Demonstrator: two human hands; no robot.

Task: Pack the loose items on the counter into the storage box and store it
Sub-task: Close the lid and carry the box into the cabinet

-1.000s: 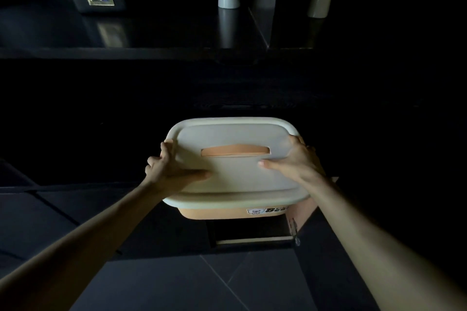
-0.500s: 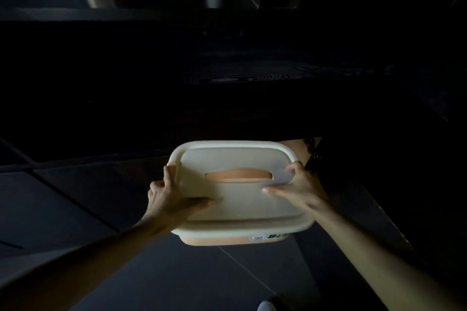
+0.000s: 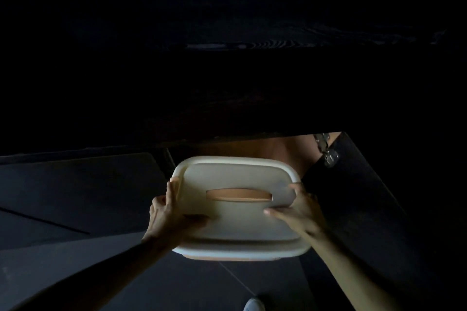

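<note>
By the cupboard, left hand and right hand gripped the storage box (lid on); the low edge could snag it.

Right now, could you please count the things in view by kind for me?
storage box: 1
hands: 2, left hand and right hand
shoe: 1
cabinet hinge: 1
Total: 5

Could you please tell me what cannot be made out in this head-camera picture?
Head view only:
- Storage box contents: hidden by its shut lid.
- Fingertips of left hand and right hand: hidden below the box's rim.
- Cabinet interior: dark, partly behind the box.
- Shoe: cut off by the bottom edge.
</note>
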